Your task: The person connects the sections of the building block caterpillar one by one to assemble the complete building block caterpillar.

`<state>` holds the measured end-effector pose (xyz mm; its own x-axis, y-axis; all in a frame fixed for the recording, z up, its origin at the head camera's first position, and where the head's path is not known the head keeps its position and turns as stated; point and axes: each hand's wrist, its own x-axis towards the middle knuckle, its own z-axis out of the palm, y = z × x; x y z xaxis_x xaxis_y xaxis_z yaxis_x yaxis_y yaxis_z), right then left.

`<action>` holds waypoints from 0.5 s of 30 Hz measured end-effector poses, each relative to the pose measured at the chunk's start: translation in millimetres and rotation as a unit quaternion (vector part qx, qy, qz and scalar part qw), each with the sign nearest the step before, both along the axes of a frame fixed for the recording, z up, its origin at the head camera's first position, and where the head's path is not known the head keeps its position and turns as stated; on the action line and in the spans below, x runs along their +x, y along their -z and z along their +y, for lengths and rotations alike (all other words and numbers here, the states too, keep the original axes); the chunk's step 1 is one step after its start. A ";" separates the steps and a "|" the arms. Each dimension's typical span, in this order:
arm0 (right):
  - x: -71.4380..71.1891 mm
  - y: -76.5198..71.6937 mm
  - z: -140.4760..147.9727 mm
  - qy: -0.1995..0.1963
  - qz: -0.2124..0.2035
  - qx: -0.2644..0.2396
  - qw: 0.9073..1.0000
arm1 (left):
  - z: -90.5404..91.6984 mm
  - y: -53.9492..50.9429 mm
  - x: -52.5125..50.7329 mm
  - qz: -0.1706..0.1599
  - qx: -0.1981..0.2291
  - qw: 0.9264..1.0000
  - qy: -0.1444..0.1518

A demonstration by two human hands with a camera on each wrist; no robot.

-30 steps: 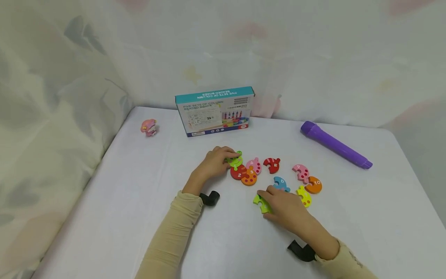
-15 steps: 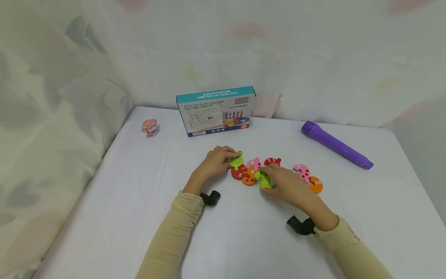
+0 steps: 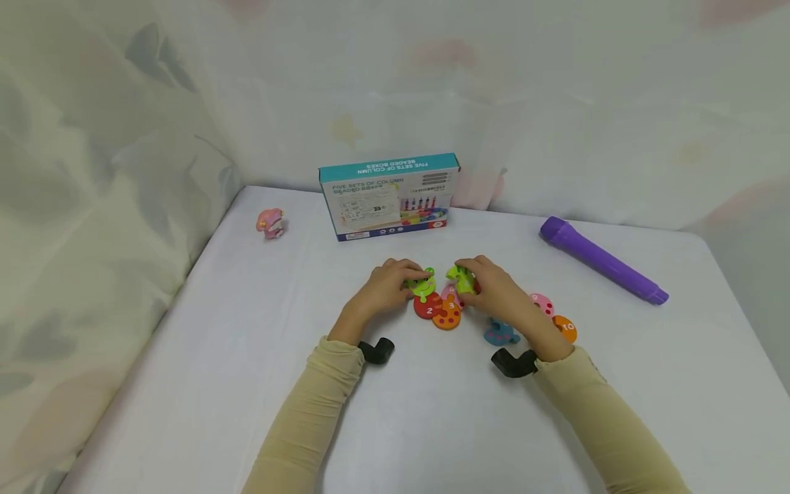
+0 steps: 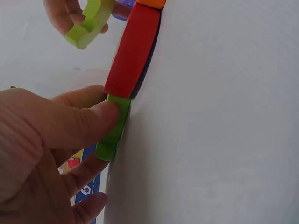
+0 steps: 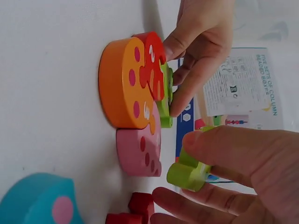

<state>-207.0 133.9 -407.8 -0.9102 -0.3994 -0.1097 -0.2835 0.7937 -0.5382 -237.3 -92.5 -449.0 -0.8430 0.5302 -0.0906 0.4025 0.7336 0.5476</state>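
Observation:
My left hand (image 3: 384, 287) pinches a green puzzle piece with a smiling face (image 3: 424, 285) between thumb and fingers. Joined to it run a red piece numbered 2 (image 3: 427, 306), an orange piece numbered 3 (image 3: 447, 315) and a pink spotted piece (image 5: 138, 151). Held up off the table by thumb and fingertips of my right hand (image 3: 501, 291) is another green puzzle piece (image 3: 461, 278), just above the pink one and apart from the row. In the right wrist view, a red piece (image 5: 141, 205) lies on the table beyond the row's pink end, partly behind my fingers.
A blue piece (image 3: 501, 334) lies below my right wrist. Pink (image 3: 543, 303) and orange (image 3: 566, 329) pieces sit to its right, partly covered by the forearm. Further back stand a cardboard box (image 3: 390, 199), a purple microphone-shaped toy (image 3: 603, 261) and a small pink figurine (image 3: 270, 223).
My right hand has carried the green piece up and away from me, from beside the blue piece to above the row's pink end. The left hand keeps its hold on the face piece.

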 end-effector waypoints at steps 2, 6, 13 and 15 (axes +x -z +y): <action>-0.8 1.1 1.3 0.003 0.004 0.001 1.000 | 0.7 -0.5 -0.4 0.000 -0.002 1.000 -0.001; -2.0 3.1 3.8 0.009 0.013 0.006 1.000 | 1.2 -0.5 -0.9 0.000 -0.001 1.000 -0.002; -1.6 4.5 6.2 0.026 0.005 0.036 0.999 | 1.4 0.6 -1.0 -0.003 -0.002 1.000 -0.002; -1.3 4.5 6.2 0.033 0.003 0.049 0.998 | 1.3 0.5 -0.7 -0.005 -0.002 1.000 -0.003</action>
<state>-208.3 140.1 -412.3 -0.9352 -0.3253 -0.1396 -0.2312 0.8600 -0.4549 -238.0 -91.2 -449.5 -0.8457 0.5241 -0.1004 0.3925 0.7384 0.5483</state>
